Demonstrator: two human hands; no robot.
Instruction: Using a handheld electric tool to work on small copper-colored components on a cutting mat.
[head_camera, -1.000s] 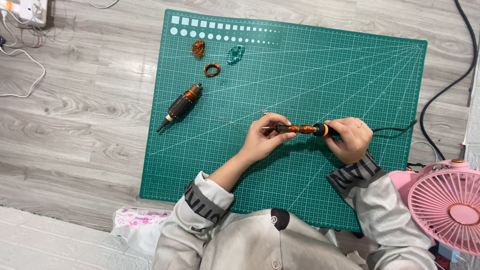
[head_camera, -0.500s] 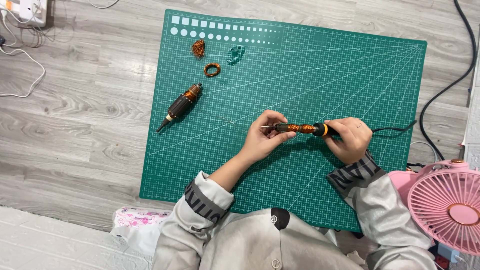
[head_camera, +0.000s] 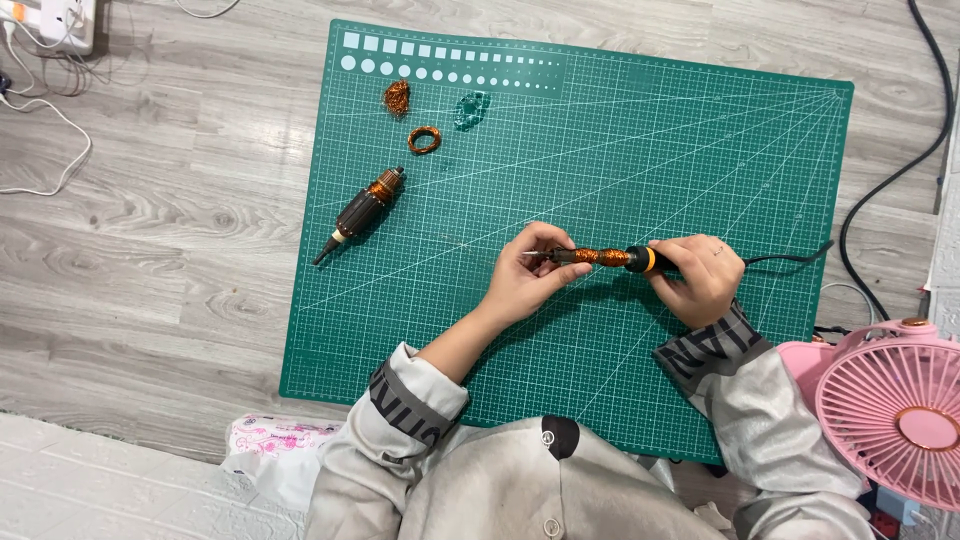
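A crumpled white packet with pink print (head_camera: 275, 445) lies beside the person's left elbow.

Pink fan (head_camera: 900, 420), copper coil ring (head_camera: 424, 139)

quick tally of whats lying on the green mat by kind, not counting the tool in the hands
Copper wire clumps or coils: 2, a loose clump and a ring-shaped coil
Greenish wire tangle: 1
Motor rotor with copper winding and shaft: 1
Total: 4 loose things on the cutting mat
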